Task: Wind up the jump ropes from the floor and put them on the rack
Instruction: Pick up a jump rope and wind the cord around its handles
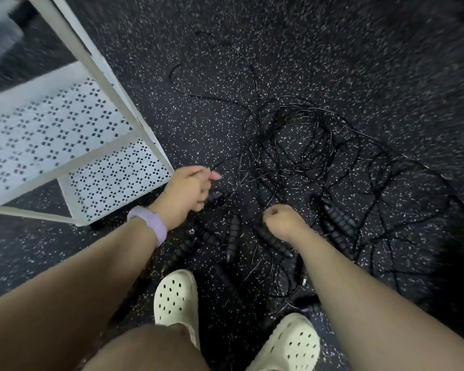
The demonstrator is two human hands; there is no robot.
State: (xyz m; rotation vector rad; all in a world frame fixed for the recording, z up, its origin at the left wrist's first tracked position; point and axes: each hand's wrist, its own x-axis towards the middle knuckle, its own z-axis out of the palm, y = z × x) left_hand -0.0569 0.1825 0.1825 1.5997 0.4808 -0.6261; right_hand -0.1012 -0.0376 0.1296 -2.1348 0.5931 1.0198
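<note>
Several black jump ropes (300, 145) lie tangled on the speckled black floor, their thin cords looping ahead of me. Ribbed black handles (338, 220) lie scattered nearer my feet. My left hand (188, 188), with a lilac wristband, grips one handle (215, 195) whose end sticks out past the fingers. My right hand (284, 220) is curled into a fist above another handle (272, 239); thin cords run up into the fist, and the fingers themselves are hidden. The white rack (134, 113) stands at the left, close to my left hand.
The rack's perforated white shelves (65, 135) and slanted post fill the upper left. My two white clogs (176, 298) stand just behind the handles, with cords running between them. Bare speckled floor (332, 49) stretches beyond the tangle. The frame is motion-blurred.
</note>
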